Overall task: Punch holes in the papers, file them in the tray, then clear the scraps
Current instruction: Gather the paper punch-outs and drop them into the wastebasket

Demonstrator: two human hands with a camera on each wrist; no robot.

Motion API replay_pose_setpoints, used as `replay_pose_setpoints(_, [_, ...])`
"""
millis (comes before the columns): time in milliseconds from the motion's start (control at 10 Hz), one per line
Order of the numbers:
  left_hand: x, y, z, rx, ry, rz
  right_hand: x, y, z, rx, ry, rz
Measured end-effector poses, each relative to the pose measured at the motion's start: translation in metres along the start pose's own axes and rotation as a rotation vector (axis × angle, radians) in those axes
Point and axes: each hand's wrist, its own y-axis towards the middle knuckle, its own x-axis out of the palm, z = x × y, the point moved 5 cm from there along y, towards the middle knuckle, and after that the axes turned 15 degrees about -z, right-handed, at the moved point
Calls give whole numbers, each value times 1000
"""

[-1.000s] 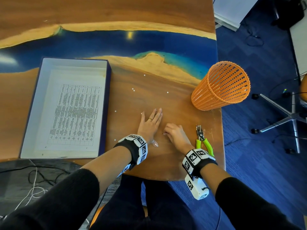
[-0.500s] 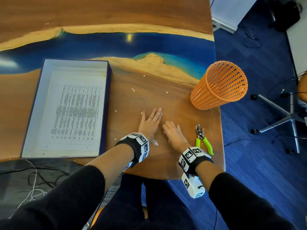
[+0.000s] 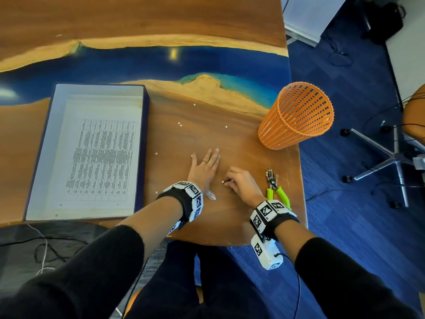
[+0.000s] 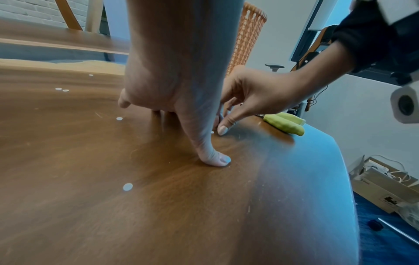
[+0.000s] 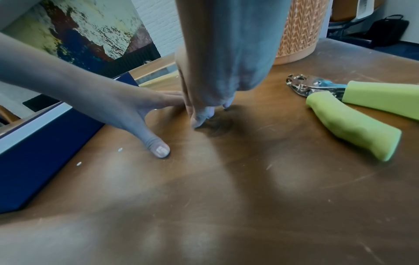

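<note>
Small white paper scraps (image 3: 179, 123) lie scattered on the wooden table (image 3: 241, 222). My left hand (image 3: 204, 166) rests flat on the table with straight fingers and its thumb (image 4: 214, 159) spread. Just to its right, my right hand (image 3: 239, 183) has curled fingers, and its thumb (image 4: 223, 129) and fingertips close on one paper scrap (image 3: 222, 181) at the tabletop. The green-handled hole punch (image 3: 274, 187) lies free to the right of that hand. The printed paper (image 3: 101, 162) lies inside the blue-walled tray (image 3: 146, 146) at left.
An orange mesh basket (image 3: 296, 116) stands at the table's right edge beyond the punch. More scraps (image 3: 156, 153) lie between the tray and my hands. The table's near edge is close behind my wrists. Office chair legs (image 3: 395, 157) stand on the blue carpet.
My right hand, flat beside the left a moment ago, has curled its fingers and drawn back slightly onto a scrap. The left hand has stayed put.
</note>
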Motion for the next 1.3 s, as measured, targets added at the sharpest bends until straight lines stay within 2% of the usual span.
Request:
replay_pose_setpoints(200, [1, 1, 0, 4, -1, -4, 5, 5, -3, 12, -82, -20])
replay_pose_setpoints(600, [1, 2, 1, -12, 11, -12, 9, 12, -10, 50, -310, -177])
replay_pose_setpoints(1000, [0, 0, 2, -22, 22, -14, 8, 3, 3, 165, -244, -139])
replay_pose_setpoints(1200, [-1, 0, 2, -21, 23, -20, 1, 0, 0, 115, -120, -68])
replay_pose_setpoints(1300, [-1, 0, 2, -22, 26, -19, 1, -1, 0, 68, -87, -79])
